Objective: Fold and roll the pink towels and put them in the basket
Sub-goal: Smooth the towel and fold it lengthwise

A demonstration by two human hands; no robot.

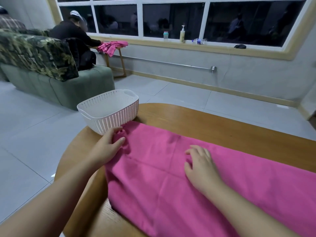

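Left hand [109,147] pinched towel [171,182] corner beside basket [109,111]; right hand [200,166] fingers released, flat. Corner could bunch, skewing roll.

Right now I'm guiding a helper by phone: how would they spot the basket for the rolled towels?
Find the round wooden table. At its far left edge, touching the spread pink towel, stands the white perforated plastic basket. It is the only container on the table, with nothing visible inside it.

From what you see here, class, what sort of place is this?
Probably a lounge or common room: a green sofa, tiled floor and a wide window sill holding bottles.
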